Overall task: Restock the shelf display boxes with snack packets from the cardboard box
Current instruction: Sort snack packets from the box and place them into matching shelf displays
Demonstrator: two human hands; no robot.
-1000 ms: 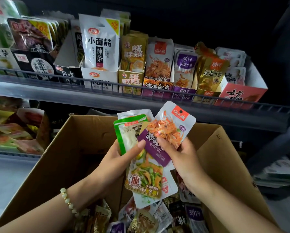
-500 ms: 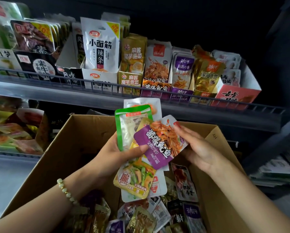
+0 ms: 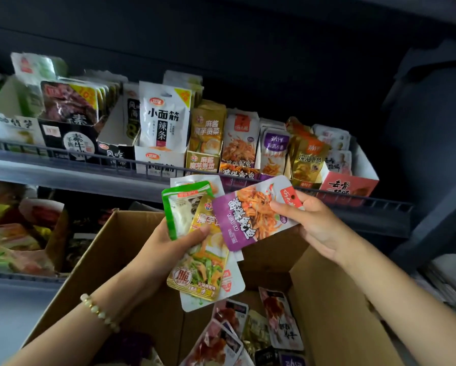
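My left hand (image 3: 168,241) grips a fan of snack packets over the open cardboard box (image 3: 110,249): a green-edged packet (image 3: 180,207), a gold packet (image 3: 200,268) and white ones behind. My right hand (image 3: 314,223) pinches the top end of a purple-and-white packet (image 3: 250,215), which lies sideways and overlaps the fan. Just above, a matching display box (image 3: 238,169) with the same orange-and-white packets stands on the upper shelf (image 3: 63,171). More loose packets (image 3: 279,320) lie in the bottom of the cardboard box.
A row of display boxes fills the upper shelf behind a wire rail (image 3: 353,200), from a black box (image 3: 71,141) at left to a red box (image 3: 348,186) at right. A lower shelf holds a box of colourful packets (image 3: 15,233).
My right hand has turned the purple-and-white packet from upright to sideways and shifted its hold to the packet's top end. Both hands have risen closer to the upper shelf.
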